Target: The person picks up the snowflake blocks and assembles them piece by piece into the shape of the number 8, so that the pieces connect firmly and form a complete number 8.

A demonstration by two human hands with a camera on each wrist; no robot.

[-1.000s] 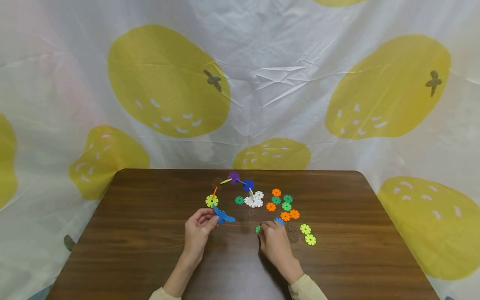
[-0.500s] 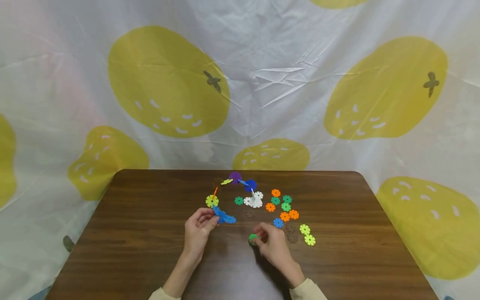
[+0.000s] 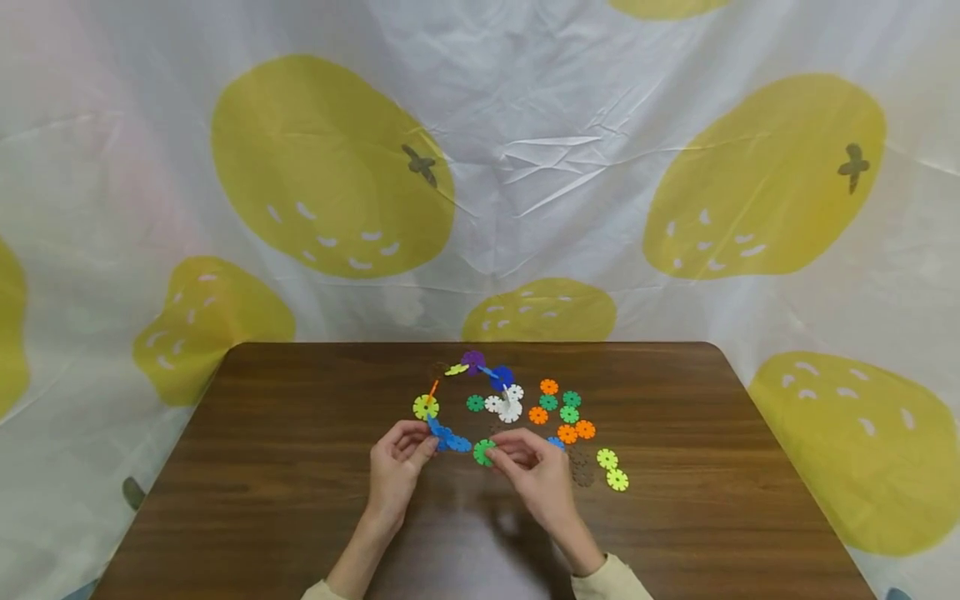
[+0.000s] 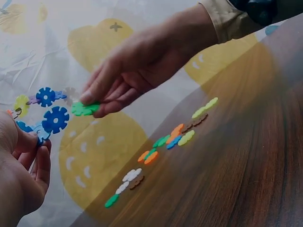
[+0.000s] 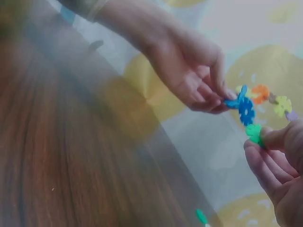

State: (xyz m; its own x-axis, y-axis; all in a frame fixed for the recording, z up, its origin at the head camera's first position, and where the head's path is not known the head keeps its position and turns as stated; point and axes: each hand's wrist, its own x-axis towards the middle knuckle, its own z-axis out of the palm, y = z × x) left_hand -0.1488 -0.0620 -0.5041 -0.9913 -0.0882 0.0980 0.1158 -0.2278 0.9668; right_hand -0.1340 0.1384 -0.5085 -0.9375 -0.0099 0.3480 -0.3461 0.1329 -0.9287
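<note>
The left hand (image 3: 393, 468) is pinching the blue part of a chain of notched discs (image 3: 448, 438) between its fingers, and the chain is curving away above the counter (image 3: 300, 500). The right hand (image 3: 542, 479) is holding a green disc (image 3: 482, 452) between thumb and fingers, just beside the chain's blue end. Loose orange discs (image 3: 567, 433) and yellow discs (image 3: 617, 479) are lying flat near the right hand.

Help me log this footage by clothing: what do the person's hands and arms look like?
The left hand and right hand are bare, with no gloves showing. The left sleeve and right sleeve are pale beige, ending near the wrists. In the left wrist view, a dark object shows at the right sleeve, too unclear to name.
</note>
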